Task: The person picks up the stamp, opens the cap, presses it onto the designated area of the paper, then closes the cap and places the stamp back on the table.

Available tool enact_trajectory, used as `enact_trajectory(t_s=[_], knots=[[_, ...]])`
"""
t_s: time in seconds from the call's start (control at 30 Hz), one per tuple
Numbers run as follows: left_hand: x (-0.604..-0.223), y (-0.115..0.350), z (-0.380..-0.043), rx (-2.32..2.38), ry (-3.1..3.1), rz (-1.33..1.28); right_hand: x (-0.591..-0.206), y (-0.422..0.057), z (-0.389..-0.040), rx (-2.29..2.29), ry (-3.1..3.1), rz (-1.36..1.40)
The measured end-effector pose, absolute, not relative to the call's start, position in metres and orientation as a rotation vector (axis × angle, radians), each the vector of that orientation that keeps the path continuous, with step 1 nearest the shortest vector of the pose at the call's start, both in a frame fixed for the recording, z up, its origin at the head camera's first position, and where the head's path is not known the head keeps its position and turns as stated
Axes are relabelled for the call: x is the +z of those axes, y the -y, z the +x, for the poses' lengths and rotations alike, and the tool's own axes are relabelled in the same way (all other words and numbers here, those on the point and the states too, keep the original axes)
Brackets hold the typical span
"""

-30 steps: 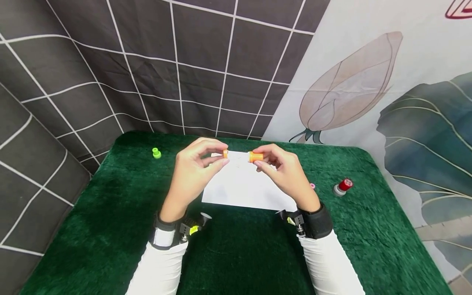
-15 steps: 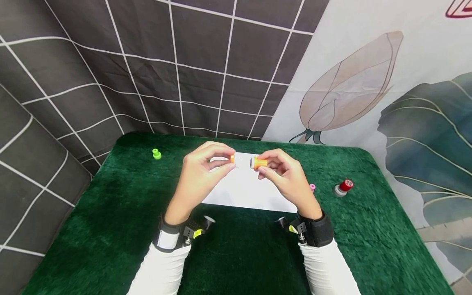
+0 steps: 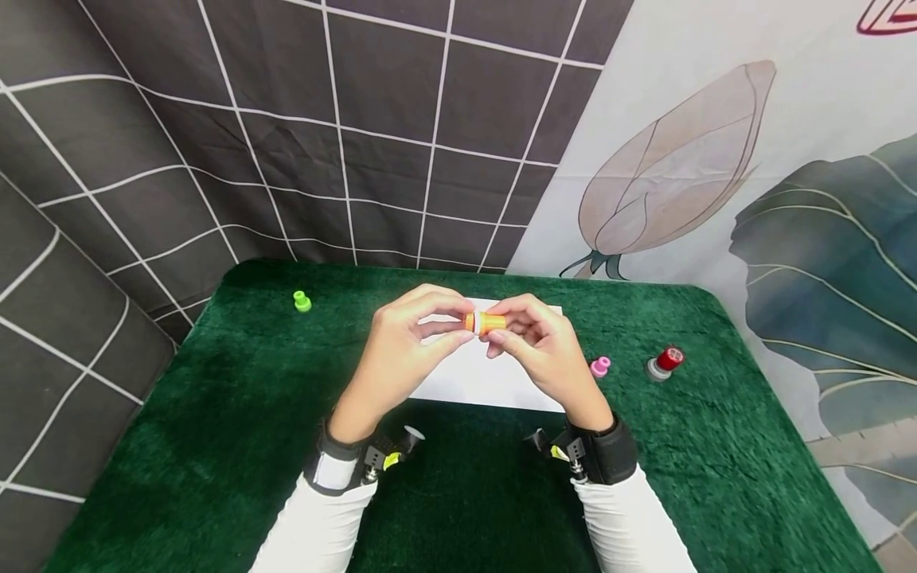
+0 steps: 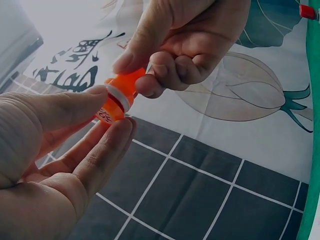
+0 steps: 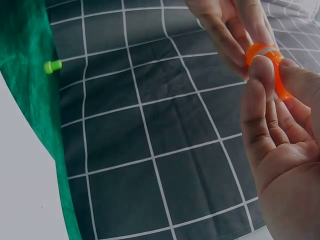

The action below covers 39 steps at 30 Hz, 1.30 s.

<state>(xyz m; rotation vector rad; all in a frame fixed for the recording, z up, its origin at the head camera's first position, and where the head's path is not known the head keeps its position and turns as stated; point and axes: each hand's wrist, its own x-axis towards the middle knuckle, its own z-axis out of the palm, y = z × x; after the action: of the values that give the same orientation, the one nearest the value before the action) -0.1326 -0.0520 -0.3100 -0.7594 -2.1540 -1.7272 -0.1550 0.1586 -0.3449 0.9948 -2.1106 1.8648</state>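
Left hand (image 3: 404, 342) pinching orange cap (image 4: 111, 114) between thumb and fingers; right hand (image 3: 540, 338) gripping orange stamp (image 3: 493, 323) by its body, thumb and fingers too. Cap and stamp meet end to end at the white ring (image 3: 478, 322), can't tell if fully seated. Stamp held sideways, up over the far part of the white paper (image 3: 487, 382). Light marking on cap, seen from left wrist. Paper is on green cloth (image 3: 458, 485). Pink stamp (image 3: 600, 366) near right wrist, red-and-grey stamp (image 3: 666, 363) farther right, lime green stamp (image 3: 302, 302) well off to the left. Dark checked cloth (image 3: 387, 167) behind.
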Motion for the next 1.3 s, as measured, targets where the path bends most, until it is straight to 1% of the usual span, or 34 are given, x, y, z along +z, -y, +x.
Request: enact_trajectory(t_s=[0.2, 0.5, 0.77, 0.87, 1.1, 1.3], knots=[[-0.3, 0.048, -0.125, -1.694, 2.143, -0.783, -0.344, -0.156, -0.154, 1.848, 2.083, 0.991], [-0.322, 0.047, -0.137, -1.629, 2.087, -0.795, -0.345, -0.151, -0.154, 1.865, 2.044, 0.994], [-0.327, 0.048, -0.139, -1.589, 2.127, -0.784, -0.346, -0.148, -0.153, 1.761, 2.134, 0.959], [-0.327, 0.047, -0.139, -1.488, 2.183, -0.804, -0.346, -0.148, -0.153, 1.679, 2.2, 0.917], [-0.326, 0.04, -0.138, -1.038, 2.249, -0.876, -0.347, -0.147, -0.152, 1.373, 2.296, 0.786], [-0.328, 0.034, -0.137, -0.963, 2.275, -0.895, -0.347, -0.146, -0.152, 1.283, 2.296, 0.722]])
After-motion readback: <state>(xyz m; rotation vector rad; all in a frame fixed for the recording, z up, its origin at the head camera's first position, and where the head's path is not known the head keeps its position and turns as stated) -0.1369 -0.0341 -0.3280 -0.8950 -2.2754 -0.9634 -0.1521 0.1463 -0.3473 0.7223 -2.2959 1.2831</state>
